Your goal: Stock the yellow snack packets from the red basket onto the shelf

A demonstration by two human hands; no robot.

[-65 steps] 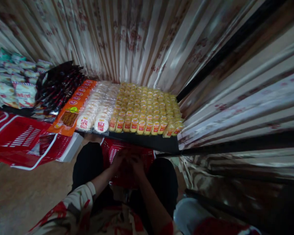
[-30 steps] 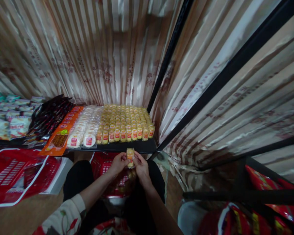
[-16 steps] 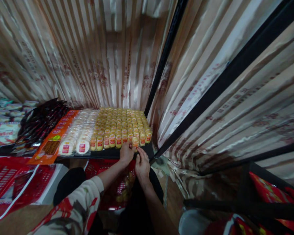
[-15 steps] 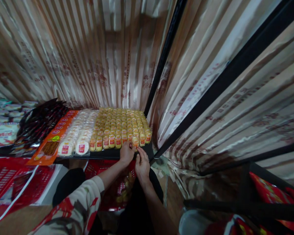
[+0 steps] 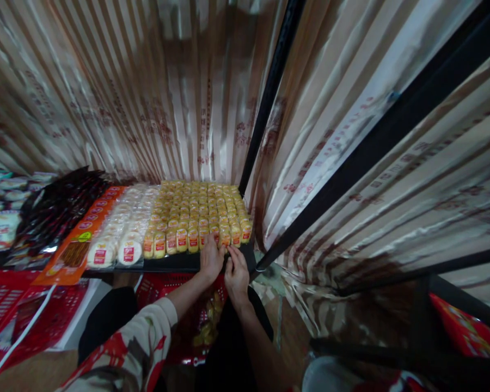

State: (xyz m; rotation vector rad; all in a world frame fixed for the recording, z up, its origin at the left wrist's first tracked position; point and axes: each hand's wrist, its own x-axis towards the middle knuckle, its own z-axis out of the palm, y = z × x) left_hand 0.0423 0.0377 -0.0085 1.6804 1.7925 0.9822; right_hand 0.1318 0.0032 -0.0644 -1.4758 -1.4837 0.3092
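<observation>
I am crouched at a low black shelf that carries tight rows of small yellow snack packs with red labels. My left hand and my right hand meet at the shelf's front edge. Their fingertips pinch one yellow snack pack, which stands in the front row near the right end. A red basket sits between my knees under the shelf edge, with more yellow packs showing inside it.
Left of the yellow rows lie round white packs, orange flat packs and black packets. Red baskets rest on the floor at left. A black frame post and striped shiny curtains close off the back and right.
My hands rose from the basket with one yellow pack, carried it to the shelf's front row, and now hold it in line there. My view has shifted slightly left and down.
</observation>
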